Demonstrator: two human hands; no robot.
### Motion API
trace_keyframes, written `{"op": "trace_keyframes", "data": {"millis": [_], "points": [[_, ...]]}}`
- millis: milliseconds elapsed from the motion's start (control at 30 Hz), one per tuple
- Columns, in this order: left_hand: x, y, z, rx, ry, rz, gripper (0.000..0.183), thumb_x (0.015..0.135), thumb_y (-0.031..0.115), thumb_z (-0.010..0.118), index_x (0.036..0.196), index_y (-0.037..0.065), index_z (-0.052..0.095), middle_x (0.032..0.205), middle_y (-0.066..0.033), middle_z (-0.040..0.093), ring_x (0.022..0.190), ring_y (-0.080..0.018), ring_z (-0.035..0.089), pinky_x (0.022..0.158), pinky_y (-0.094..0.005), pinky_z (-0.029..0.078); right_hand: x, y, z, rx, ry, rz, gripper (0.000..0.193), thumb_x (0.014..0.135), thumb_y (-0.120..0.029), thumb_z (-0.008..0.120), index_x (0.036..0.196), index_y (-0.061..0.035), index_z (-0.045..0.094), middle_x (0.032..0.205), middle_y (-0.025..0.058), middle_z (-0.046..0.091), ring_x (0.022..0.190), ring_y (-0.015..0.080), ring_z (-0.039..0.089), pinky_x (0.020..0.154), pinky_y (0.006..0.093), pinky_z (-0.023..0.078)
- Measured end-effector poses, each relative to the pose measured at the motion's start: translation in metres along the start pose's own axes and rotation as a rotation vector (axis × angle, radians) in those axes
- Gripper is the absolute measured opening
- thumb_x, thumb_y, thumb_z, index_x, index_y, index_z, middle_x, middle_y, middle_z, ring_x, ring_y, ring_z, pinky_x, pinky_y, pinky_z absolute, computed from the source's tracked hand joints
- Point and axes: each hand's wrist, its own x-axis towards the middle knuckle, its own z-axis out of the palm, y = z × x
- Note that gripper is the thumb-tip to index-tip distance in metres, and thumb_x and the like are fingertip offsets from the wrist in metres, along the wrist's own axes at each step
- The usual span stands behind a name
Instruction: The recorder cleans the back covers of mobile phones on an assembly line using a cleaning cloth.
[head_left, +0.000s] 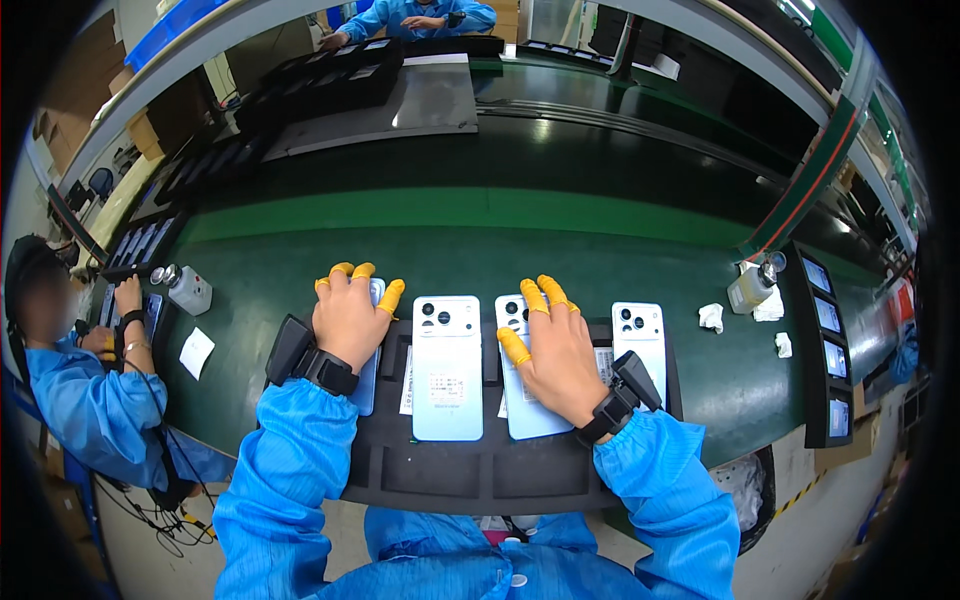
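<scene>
Several light-blue smartphones lie back up in a row over a black tray [420,475] in front of me. My left hand [350,318], fingers spread and tipped with yellow finger cots, rests over the leftmost smartphone [366,392] and hides most of it. To its right a second smartphone [447,375] lies untouched, a white label on its back. My right hand [553,358], in yellow cots too, holds the slightly slanted third smartphone [532,418], thumb at its left side and fingers over its upper part. Partly behind my right wrist lies a fourth smartphone [640,335].
White bottles [188,290] [750,290] stand at both sides on the green table [730,385]. Crumpled tissues [711,318] and a black tray of phones [826,345] are at right, a paper slip [196,353] at left. Co-workers [85,400] sit left and far across.
</scene>
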Motion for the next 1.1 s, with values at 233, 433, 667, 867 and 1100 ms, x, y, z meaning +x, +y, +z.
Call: {"op": "trace_keyframes", "data": {"millis": [233, 433, 667, 867, 1100], "points": [[-0.0003, 0.0010, -0.0021, 0.008, 0.020, 0.006, 0.047, 0.089, 0.039, 0.061, 0.120, 0.003, 0.061, 0.122, -0.0207, 0.054, 0.110, -0.0394, 0.053, 0.088, -0.0464, 0.049, 0.0005, -0.0008, 0.0006, 0.000, 0.028, -0.015, 0.054, 0.092, -0.033, 0.059, 0.127, 0.0078, 0.051, 0.132, 0.0303, 0.044, 0.107, 0.0432, 0.050, 0.096, 0.0482, 0.038], [-0.0003, -0.0005, 0.0001, 0.011, 0.014, 0.005, 0.048, 0.089, 0.039, 0.061, 0.120, 0.003, 0.061, 0.122, -0.0204, 0.054, 0.110, -0.0384, 0.053, 0.088, -0.0465, 0.049, 0.0000, -0.0008, 0.0009, -0.012, 0.014, -0.011, 0.054, 0.091, -0.032, 0.060, 0.127, 0.0083, 0.051, 0.127, 0.0305, 0.048, 0.104, 0.0416, 0.051, 0.095, 0.0479, 0.039], [-0.0004, -0.0007, -0.0003, 0.010, 0.024, -0.001, 0.048, 0.089, 0.040, 0.061, 0.119, 0.002, 0.061, 0.122, -0.0198, 0.055, 0.110, -0.0382, 0.053, 0.088, -0.0467, 0.049, 0.0001, -0.0011, -0.0011, -0.021, -0.013, -0.017, 0.056, 0.091, -0.033, 0.060, 0.128, 0.0084, 0.050, 0.122, 0.0304, 0.050, 0.100, 0.0405, 0.052, 0.093, 0.0482, 0.040], [0.0003, 0.0011, -0.0009, 0.013, 0.008, -0.004, 0.044, 0.089, 0.033, 0.062, 0.118, 0.000, 0.062, 0.122, -0.0212, 0.054, 0.110, -0.0382, 0.054, 0.088, -0.0456, 0.050, -0.0005, 0.0016, 0.0029, -0.040, 0.068, -0.054, 0.054, 0.091, -0.033, 0.059, 0.126, 0.0083, 0.052, 0.123, 0.0302, 0.050, 0.099, 0.0397, 0.053, 0.093, 0.0480, 0.040], [-0.0006, 0.0036, -0.0047, -0.008, -0.007, -0.007, 0.046, 0.090, 0.036, 0.061, 0.119, 0.002, 0.062, 0.122, -0.0210, 0.055, 0.110, -0.0391, 0.054, 0.089, -0.0464, 0.049, 0.0005, 0.0001, 0.0004, -0.035, 0.024, -0.045, 0.055, 0.092, -0.033, 0.058, 0.127, 0.0084, 0.050, 0.130, 0.0306, 0.046, 0.105, 0.0419, 0.051, 0.095, 0.0475, 0.039]]}}
